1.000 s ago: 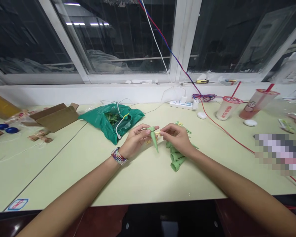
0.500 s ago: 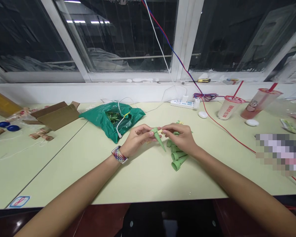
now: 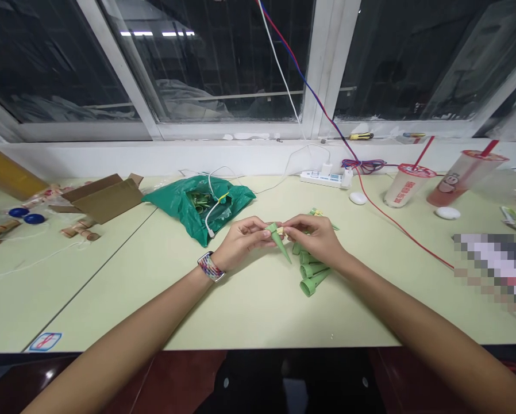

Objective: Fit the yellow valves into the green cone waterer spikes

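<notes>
Green plastic cone (image 3: 279, 246) held btwn our hands above table (image 3: 241, 313), tip angled down twd us. L hand (image 3: 243, 241) nearly closed, fingers pinching cone's wide end; woven band (image 3: 210, 267) on wrist. R hand (image 3: 315, 238) also nearly closed, fingertips on yellow bit (image 3: 280, 231) at cone's mouth, bit partly hidden. Green tubes (image 3: 312, 276) in heap on table, just below R hand. Farther off: green bag (image 3: 197, 210) w/ white cable (image 3: 209, 215) lying over it, power strip (image 3: 326, 179), two drink cups (image 3: 407, 185) by window, cardboard box (image 3: 103, 198) at L. Red wire (image 3: 400, 230) runs along table, R of tubes.
</notes>
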Motion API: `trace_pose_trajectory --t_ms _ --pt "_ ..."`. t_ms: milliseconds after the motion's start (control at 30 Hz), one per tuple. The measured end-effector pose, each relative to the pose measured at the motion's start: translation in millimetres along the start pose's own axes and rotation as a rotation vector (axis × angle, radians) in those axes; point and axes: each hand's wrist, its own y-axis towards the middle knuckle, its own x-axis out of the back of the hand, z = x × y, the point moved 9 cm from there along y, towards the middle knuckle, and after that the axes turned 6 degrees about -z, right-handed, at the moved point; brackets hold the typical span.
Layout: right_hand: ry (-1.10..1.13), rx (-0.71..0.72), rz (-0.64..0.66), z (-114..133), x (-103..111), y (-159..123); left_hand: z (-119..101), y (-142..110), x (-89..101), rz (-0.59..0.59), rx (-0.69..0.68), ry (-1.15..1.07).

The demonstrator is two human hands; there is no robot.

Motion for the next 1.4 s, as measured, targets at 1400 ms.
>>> trace_pose_trajectory --t_ms 1400 --pt "-0.057 0.071 0.044 6 -6 -7 4 -4 -7.1 -0.001 0.068 -0.008"
